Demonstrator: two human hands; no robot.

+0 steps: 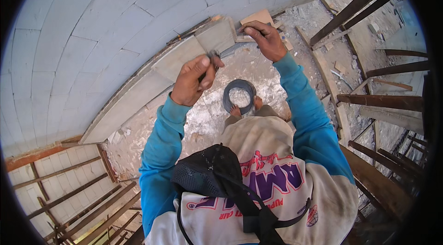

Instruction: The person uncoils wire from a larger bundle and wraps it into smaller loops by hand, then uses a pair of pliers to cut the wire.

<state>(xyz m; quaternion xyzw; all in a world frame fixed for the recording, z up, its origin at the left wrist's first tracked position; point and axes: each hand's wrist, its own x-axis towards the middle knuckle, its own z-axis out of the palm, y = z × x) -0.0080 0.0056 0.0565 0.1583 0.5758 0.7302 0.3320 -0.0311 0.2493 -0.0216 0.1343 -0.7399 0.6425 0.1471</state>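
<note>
My left hand (193, 80) is raised in front of the wall, its fingers closed around a small bunch of thin dark wire (214, 55) that sticks out past the thumb and forefinger. Held farther out and to the right, my right hand (265, 39) has thumb and fingers pinched together; whatever they hold, if anything, is too small to make out. Below both hands, a round coil of dark wire (226, 97) lies on the floor at my bare feet. The two hands are apart.
A pale block wall (120, 19) curves along the left and far side, with grey boards or slabs (177, 56) at its foot. Dark timber posts and beams (380, 102) stand at the right. Planks (323, 72) and rubble lie on the floor; a timber frame (69, 199) is at lower left.
</note>
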